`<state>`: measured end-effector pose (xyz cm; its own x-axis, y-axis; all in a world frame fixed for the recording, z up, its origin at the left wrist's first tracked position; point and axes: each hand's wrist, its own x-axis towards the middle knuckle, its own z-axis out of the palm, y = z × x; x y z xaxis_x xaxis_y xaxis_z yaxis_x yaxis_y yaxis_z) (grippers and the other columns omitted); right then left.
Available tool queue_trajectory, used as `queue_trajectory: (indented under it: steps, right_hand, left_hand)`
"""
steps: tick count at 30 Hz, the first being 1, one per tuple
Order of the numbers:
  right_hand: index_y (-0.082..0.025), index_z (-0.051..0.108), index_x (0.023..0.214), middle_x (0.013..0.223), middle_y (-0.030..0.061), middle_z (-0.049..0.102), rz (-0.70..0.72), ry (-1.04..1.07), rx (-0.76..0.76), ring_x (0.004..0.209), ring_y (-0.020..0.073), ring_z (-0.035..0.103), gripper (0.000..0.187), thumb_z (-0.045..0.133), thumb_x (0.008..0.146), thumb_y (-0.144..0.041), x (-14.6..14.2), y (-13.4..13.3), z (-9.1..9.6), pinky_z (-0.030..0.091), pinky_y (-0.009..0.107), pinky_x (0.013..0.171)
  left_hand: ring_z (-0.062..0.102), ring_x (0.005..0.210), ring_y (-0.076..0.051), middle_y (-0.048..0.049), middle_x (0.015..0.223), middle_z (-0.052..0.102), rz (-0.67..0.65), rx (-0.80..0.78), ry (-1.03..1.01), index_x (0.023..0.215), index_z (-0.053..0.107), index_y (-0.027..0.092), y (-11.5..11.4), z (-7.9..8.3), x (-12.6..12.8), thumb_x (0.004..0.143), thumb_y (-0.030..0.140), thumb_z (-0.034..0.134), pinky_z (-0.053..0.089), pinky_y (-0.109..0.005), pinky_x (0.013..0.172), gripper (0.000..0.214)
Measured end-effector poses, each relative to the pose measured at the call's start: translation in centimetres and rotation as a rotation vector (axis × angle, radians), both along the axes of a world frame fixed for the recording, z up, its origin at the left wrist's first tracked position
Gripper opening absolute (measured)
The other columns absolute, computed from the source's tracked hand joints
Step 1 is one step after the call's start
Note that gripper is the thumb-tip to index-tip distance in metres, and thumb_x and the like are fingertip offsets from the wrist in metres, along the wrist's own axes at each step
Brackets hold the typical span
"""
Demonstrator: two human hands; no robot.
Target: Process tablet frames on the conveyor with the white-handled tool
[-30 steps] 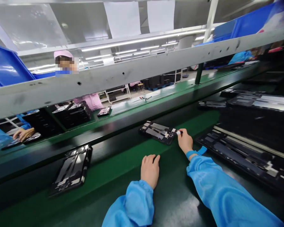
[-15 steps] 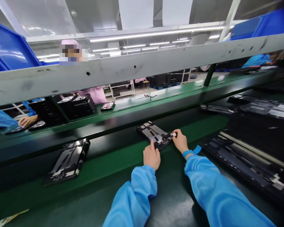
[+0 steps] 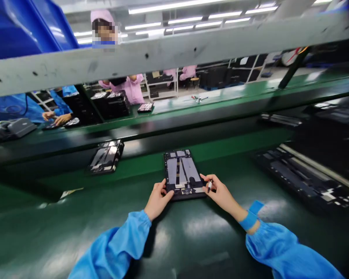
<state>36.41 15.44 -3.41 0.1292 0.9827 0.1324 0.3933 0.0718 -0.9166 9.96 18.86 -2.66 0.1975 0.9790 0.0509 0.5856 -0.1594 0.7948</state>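
An opened tablet (image 3: 171, 170) lies in front of me with its inner side up, showing grey battery panels, dark ribbon cables and a board strip along the near end. My left hand (image 3: 157, 199) grips its near left corner, thumb on top and fingers at the side. At the near right corner, my right hand (image 3: 222, 195) touches the edge while holding a small white and black marker pen (image 3: 210, 185) between its fingers. A blue band circles the right wrist.
Another opened tablet (image 3: 107, 156) rests to the left on the green bench (image 3: 177, 240). Larger opened devices (image 3: 305, 176) lie at right. A grey metal beam (image 3: 168, 54) crosses above, near a blue bin (image 3: 26, 27). Beyond are stacked black devices (image 3: 113, 104) and a co-worker's hands (image 3: 62, 119).
The tablet has been turned straighter and brought nearer. My left hand went from pointing on it to gripping its corner; my right hand keeps the pen. The view has shifted left and down.
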Motion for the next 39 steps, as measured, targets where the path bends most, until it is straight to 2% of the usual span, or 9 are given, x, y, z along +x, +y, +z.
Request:
queue_trajectory:
  steps: [5,10,15,18,21,24,27,31,39]
  right_hand:
    - [-0.025,0.049,0.098,0.148,0.0123,0.047,0.327,-0.147,-0.127,0.111,0.0268,0.061,0.038,0.071,0.067,-0.019,-2.3,-7.9,1.3,0.046,0.04,0.092]
    - [-0.025,0.051,0.095,0.142,0.0129,0.054,0.332,-0.167,-0.169,0.112,0.0291,0.063,0.026,0.066,0.074,-0.02,-3.4,-11.3,0.9,0.048,0.044,0.091]
    - [-0.024,0.055,0.093,0.127,0.0116,0.066,0.255,-0.103,-0.109,0.101,0.0282,0.067,0.027,0.073,0.075,-0.033,-2.9,-10.3,1.9,0.051,0.042,0.085]
    - [-0.023,0.057,0.088,0.088,0.0076,0.075,0.05,0.066,-0.031,0.074,0.0209,0.067,0.022,0.061,0.089,-0.045,-3.0,-10.5,3.1,0.053,0.033,0.068]
    - [-0.021,0.06,0.114,0.053,-0.0048,0.052,-0.047,0.234,-0.07,0.043,0.0119,0.046,0.037,0.046,0.097,-0.052,-4.0,-11.3,4.1,0.04,0.022,0.043]
    - [-0.024,0.048,0.135,0.062,-0.0059,0.047,0.062,0.441,-0.215,0.041,0.0087,0.037,0.053,0.047,0.094,-0.057,-5.9,-11.6,4.5,0.032,0.019,0.035]
    - [-0.023,0.058,0.117,0.073,-0.0021,0.056,0.136,0.572,-0.298,0.046,0.0087,0.045,0.046,0.053,0.09,-0.059,-7.8,-11.0,4.6,0.039,0.018,0.036]
    - [-0.018,0.061,0.082,0.059,-0.0016,0.058,0.107,0.623,-0.336,0.044,0.0088,0.047,0.042,0.067,0.08,-0.059,-9.3,-9.8,5.1,0.041,0.018,0.037]
    - [-0.016,0.068,0.088,0.064,-0.0018,0.058,0.089,0.735,-0.462,0.047,0.0086,0.049,0.044,0.08,0.067,-0.053,-10.3,-9.4,5.7,0.044,0.018,0.036]
  left_hand:
    - [0.056,0.085,-0.015,-0.0044,0.109,0.052,-0.124,-0.089,0.004,0.144,0.04,0.025,-10.1,1.0,-6.3,0.068,0.015,0.074,0.054,-0.026,0.068,0.084]
    - [0.057,0.092,-0.017,-0.0052,0.117,0.051,-0.113,-0.051,0.072,0.147,0.031,0.032,-15.4,1.4,-7.7,0.082,0.014,0.063,0.054,-0.03,0.076,0.075]
    - [0.058,0.103,-0.023,-0.0069,0.123,0.054,-0.189,0.104,0.223,0.145,0.035,0.029,-14.8,2.2,-8.0,0.087,0.027,0.064,0.053,-0.039,0.088,0.065]
    - [0.057,0.107,-0.024,-0.0074,0.121,0.057,-0.251,0.176,0.264,0.137,0.045,0.027,-14.4,3.1,-8.2,0.089,0.032,0.063,0.052,-0.04,0.089,0.051]
    - [0.059,0.1,-0.022,-0.0062,0.112,0.061,-0.323,0.195,0.212,0.127,0.053,0.025,-14.5,3.8,-7.7,0.093,0.033,0.06,0.052,-0.035,0.084,0.036]
    - [0.062,0.088,-0.019,-0.0032,0.096,0.065,-0.333,0.164,0.154,0.114,0.06,0.023,-14.4,3.9,-6.7,0.093,0.034,0.06,0.051,-0.03,0.076,0.024]
    - [0.06,0.073,-0.015,0.0003,0.082,0.064,-0.298,0.103,0.089,0.102,0.064,0.022,-14.2,3.7,-5.9,0.092,0.031,0.061,0.047,-0.025,0.067,0.014]
    - [0.056,0.064,-0.011,0.0025,0.074,0.062,-0.268,0.056,0.013,0.091,0.067,0.021,-14.2,3.1,-5.6,0.092,0.026,0.06,0.043,-0.021,0.063,0.008]
    - [0.051,0.063,-0.011,0.0009,0.075,0.062,-0.21,-0.071,-0.096,0.083,0.067,0.02,-14.2,3.0,-5.4,0.088,0.019,0.057,0.039,-0.02,0.061,0.012]
